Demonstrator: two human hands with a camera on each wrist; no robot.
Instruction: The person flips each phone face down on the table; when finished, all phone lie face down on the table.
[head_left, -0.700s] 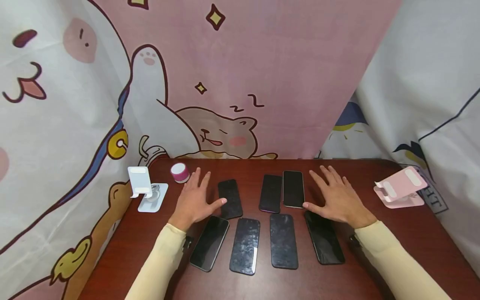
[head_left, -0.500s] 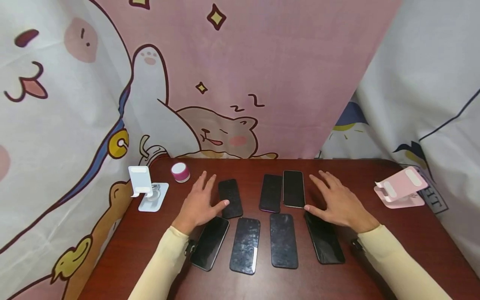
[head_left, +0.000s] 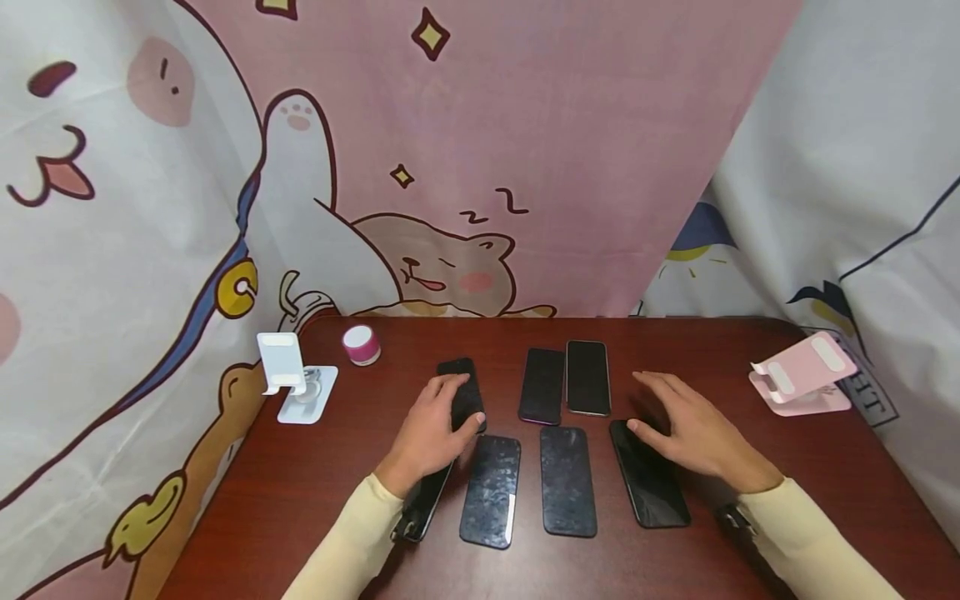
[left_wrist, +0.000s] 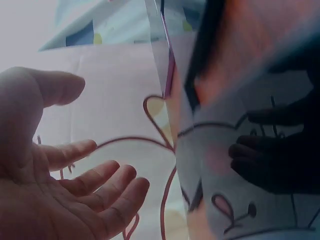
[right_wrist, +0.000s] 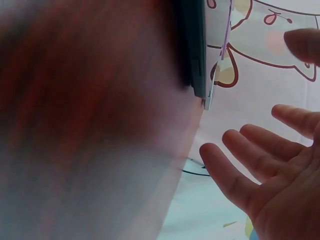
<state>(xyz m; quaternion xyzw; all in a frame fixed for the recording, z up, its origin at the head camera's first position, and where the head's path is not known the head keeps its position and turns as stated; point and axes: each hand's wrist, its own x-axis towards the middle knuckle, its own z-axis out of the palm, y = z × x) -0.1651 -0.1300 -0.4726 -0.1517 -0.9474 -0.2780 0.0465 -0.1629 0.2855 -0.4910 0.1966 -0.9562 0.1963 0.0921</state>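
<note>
In the head view, my left hand (head_left: 429, 429) hovers over the back-left phone (head_left: 471, 402), fingers relaxed and holding nothing. Its wrist partly covers the front-left phone (head_left: 431, 502). Spread fingers (left_wrist: 120, 195) show in the left wrist view, beside a glossy dark phone screen (left_wrist: 280, 210) that mirrors them. My right hand (head_left: 701, 437) hangs over the far end of the front-right phone (head_left: 654, 492), thumb above its screen. The right wrist view shows those fingers (right_wrist: 232, 177) apart, with a blurred phone edge (right_wrist: 197, 55) nearby.
Two dark phones lie in front at the middle, one cracked-looking (head_left: 491, 492) and one smudged (head_left: 567, 483). Behind them two more phones (head_left: 542, 387) lie side by side. A white phone stand (head_left: 281, 360) and pink jar (head_left: 362, 347) stand left; a pink phone stand (head_left: 802, 367) stands right.
My left hand has moved right and nearer, from beside the back-left phone to over it. My right hand has drawn right and nearer, away from the back phones. The phones stay put.
</note>
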